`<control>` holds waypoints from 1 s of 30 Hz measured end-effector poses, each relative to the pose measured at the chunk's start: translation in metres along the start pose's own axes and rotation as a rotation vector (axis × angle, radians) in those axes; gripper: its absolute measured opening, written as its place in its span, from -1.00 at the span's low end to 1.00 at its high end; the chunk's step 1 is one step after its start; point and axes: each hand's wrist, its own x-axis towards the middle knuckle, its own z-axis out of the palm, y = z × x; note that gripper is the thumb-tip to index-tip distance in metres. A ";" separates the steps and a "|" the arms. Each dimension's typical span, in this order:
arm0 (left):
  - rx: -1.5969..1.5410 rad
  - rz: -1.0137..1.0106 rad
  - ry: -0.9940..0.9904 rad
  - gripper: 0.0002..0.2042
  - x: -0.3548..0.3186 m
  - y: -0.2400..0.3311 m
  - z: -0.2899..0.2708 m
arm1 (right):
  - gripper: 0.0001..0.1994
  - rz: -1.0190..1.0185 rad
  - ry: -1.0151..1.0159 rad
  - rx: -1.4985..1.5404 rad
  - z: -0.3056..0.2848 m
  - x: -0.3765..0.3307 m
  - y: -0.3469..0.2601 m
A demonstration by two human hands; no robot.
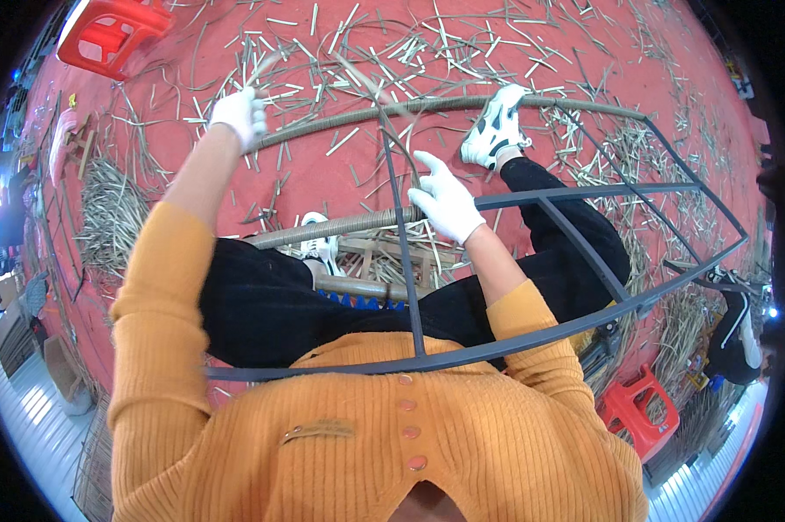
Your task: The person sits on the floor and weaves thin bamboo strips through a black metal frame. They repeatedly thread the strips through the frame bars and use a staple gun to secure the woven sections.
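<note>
A dark metal frame [540, 335] of curved bars and thin crosspieces lies across my lap, with parts of its bars wrapped in tan strip [362, 224]. My left hand [238, 117], in a white glove, is raised beyond the far bar at the left. Its fingers are curled, and a blurred thin strip [265, 68] sticks up from them. At the near bar, where the wrapping ends, my gloved right hand [449, 203] has its thumb against the bar and its index finger raised. A thin strip [403, 143] runs down between that thumb and finger; the other fingers are partly hidden.
Cut strip pieces [445, 39] litter the red floor, with a heap of strips [114, 213] at the left. Red plastic stools [112, 35] [640, 413] stand at far left and near right. My white shoe [497, 126] is by the far bar. Another person's leg [734, 335] shows at the right.
</note>
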 end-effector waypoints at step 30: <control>-0.537 0.017 -0.497 -0.79 0.055 -0.068 0.153 | -0.67 0.078 -0.196 0.216 -0.009 0.044 0.008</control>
